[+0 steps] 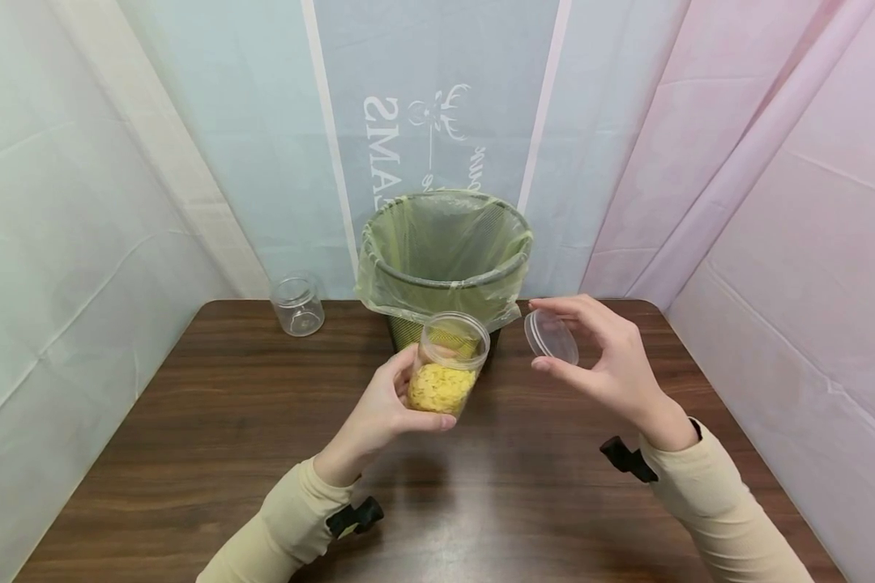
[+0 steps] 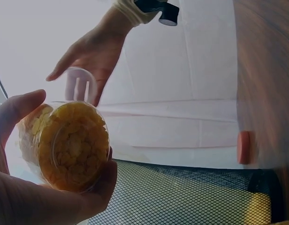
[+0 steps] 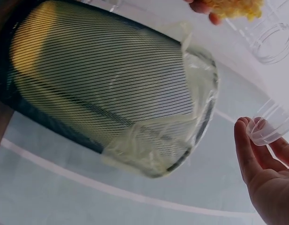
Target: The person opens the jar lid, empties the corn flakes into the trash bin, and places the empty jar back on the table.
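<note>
My left hand [image 1: 379, 409] grips a clear plastic jar [image 1: 455, 344], tilted, in front of the waste bin. Small yellow flakes [image 1: 441, 389] fill its lower part; the left wrist view shows them through the jar's bottom [image 2: 75, 146]. Off to the right, my right hand [image 1: 616, 356] holds a clear round lid [image 1: 552, 337] on edge between thumb and fingers, apart from the jar's uncovered mouth. In the right wrist view the lid [image 3: 269, 131] rests against the fingertips. Behind the jar stands the mesh waste bin [image 3: 102, 70] with a pale yellow-green liner [image 1: 452, 231] folded over its rim.
A second clear jar [image 1: 299, 308], without a lid, stands at the back left of the dark wooden table [image 1: 211, 429]. A small reddish object [image 2: 243, 147] lies on the table near the bin in the left wrist view. Fabric walls [image 1: 795, 267] enclose the table.
</note>
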The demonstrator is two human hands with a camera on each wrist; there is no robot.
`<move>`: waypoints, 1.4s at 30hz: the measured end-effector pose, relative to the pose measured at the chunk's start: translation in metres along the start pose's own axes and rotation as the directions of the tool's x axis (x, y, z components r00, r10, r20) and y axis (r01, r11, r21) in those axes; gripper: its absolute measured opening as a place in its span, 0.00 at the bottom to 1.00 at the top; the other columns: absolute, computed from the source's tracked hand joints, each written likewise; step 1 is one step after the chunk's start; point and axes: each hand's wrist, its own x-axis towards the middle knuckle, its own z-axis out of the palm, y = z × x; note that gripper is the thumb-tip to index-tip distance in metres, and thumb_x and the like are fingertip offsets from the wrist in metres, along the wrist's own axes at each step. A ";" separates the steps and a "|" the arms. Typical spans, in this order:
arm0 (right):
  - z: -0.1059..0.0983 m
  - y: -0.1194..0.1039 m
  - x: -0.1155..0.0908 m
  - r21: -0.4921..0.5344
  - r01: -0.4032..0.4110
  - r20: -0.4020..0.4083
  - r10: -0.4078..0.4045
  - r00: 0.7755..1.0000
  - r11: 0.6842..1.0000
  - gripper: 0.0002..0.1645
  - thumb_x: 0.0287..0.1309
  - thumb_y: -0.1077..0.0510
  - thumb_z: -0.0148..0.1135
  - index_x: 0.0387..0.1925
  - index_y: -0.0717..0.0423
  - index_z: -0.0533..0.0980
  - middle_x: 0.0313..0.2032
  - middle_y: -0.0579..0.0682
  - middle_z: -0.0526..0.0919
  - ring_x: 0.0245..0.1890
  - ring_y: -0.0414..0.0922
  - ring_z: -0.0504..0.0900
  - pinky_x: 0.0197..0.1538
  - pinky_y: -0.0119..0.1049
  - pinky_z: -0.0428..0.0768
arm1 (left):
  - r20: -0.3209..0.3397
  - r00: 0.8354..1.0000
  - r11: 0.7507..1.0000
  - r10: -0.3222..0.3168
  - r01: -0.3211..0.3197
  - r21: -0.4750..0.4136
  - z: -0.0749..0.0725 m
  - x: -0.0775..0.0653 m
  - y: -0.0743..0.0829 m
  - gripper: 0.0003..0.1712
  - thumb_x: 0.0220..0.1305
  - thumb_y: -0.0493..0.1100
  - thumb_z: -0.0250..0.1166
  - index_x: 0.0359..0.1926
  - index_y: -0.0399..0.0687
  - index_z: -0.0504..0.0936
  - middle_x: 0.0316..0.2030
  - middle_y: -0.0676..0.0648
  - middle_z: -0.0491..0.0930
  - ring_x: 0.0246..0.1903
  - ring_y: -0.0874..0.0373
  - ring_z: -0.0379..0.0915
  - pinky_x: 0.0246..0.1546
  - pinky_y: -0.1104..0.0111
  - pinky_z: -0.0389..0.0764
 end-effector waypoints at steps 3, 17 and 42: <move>0.000 0.012 -0.006 -0.015 -0.032 0.001 0.032 0.999 0.999 0.36 0.32 0.66 0.76 0.51 0.59 0.78 0.44 0.50 0.82 0.44 0.38 0.80 0.46 0.23 0.78 | -0.006 1.000 1.000 0.009 -0.009 -0.009 -0.002 -0.001 0.000 0.40 0.38 0.27 0.73 0.57 0.45 0.71 0.47 0.47 0.77 0.42 0.57 0.76 0.43 0.66 0.80; 0.000 0.042 -0.020 -0.100 -0.147 0.026 0.151 0.988 0.984 0.33 0.37 0.62 0.77 0.51 0.53 0.78 0.48 0.45 0.82 0.46 0.39 0.79 0.48 0.22 0.77 | -0.070 0.997 0.999 0.009 -0.011 -0.031 -0.012 -0.004 0.001 0.42 0.39 0.26 0.72 0.59 0.42 0.68 0.50 0.44 0.76 0.45 0.55 0.77 0.44 0.66 0.80; 0.010 0.105 -0.045 -0.263 -0.326 0.000 0.338 0.941 0.908 0.32 0.41 0.49 0.77 0.51 0.50 0.78 0.47 0.46 0.82 0.45 0.43 0.80 0.45 0.17 0.73 | -0.155 0.988 0.998 0.015 -0.024 -0.056 -0.033 -0.014 0.006 0.42 0.38 0.22 0.69 0.58 0.41 0.66 0.47 0.47 0.77 0.44 0.56 0.77 0.43 0.65 0.80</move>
